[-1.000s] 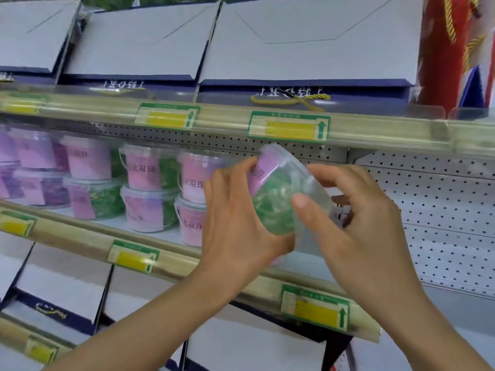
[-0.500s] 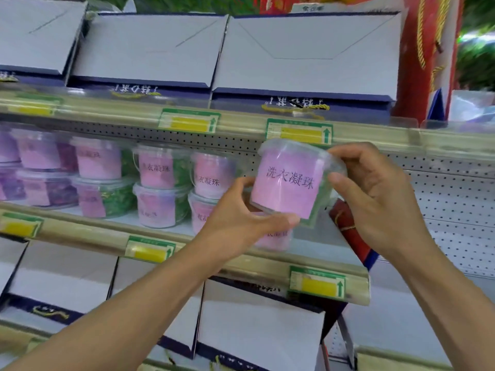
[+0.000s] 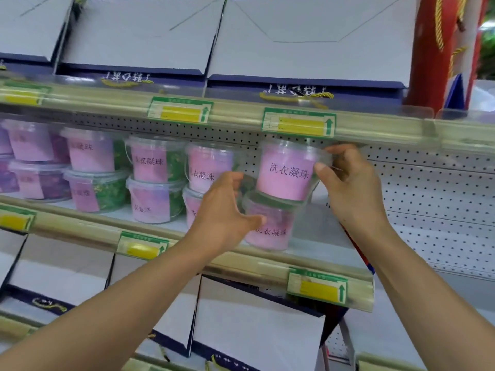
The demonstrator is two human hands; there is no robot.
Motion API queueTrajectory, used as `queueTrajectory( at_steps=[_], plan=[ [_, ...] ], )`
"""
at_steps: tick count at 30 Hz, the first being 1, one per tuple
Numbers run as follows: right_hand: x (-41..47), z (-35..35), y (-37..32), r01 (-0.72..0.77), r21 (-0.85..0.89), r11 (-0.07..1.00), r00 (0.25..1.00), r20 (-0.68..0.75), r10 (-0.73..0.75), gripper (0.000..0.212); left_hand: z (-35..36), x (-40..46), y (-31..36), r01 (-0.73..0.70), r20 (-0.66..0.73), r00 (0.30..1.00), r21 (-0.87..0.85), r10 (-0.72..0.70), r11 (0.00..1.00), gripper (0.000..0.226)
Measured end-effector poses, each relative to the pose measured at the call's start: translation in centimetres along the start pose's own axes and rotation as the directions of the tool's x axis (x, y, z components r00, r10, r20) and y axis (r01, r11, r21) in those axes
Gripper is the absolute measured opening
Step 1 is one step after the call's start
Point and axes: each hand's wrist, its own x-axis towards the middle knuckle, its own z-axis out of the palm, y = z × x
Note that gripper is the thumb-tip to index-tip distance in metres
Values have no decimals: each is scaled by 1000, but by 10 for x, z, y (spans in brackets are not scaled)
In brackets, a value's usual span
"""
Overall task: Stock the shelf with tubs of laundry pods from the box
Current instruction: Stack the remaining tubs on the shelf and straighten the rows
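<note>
Tub of laundry pods (image 3: 288, 172) with its pink label facing out sits at about one o'clock from frame centre in the head view, set on top of a lower tub (image 3: 270, 226) on the shelf (image 3: 267, 261). Right hand (image 3: 348, 188) pinches its rim at three o'clock; left hand (image 3: 227, 210) curls around the stack at nine o'clock. Best to square it over the lid below, label forward, before letting go.

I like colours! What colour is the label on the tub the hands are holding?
Pink, with dark writing, on the held tub, in the head view.
</note>
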Motion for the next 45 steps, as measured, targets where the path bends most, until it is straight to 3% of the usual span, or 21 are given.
queueTrajectory(
  at_steps=[12,23,29,33,36,39,42,45],
  plan=[
    [31,19,44,55,58,997,987,146,-63,22,16,5,-18,-36,-87,995,231,57,972,45],
    [30,18,59,184,-9,983,975,125,-182,24,38,6,-15,10,-186,982,237,35,971,50],
    [35,14,61,237,-24,971,960,157,-231,26,46,9,-13,40,-258,966,190,11,981,38],
    [47,4,84,68,128,989,980,177,-90,54,50,12,-13,57,-319,948,186,5,981,31],
    [63,2,117,9,-49,999,975,224,3,48,51,12,-12,61,-341,940,199,10,978,29],
    [73,13,138,81,-261,962,907,419,37,42,53,11,-12,70,-359,933,212,11,975,28],
    [81,33,147,176,-313,933,861,509,8,44,54,11,-12,72,-372,928,240,23,968,25],
    [86,49,150,256,-303,918,854,516,-68,32,55,12,-11,72,-371,928,262,32,962,24]
  ],
)
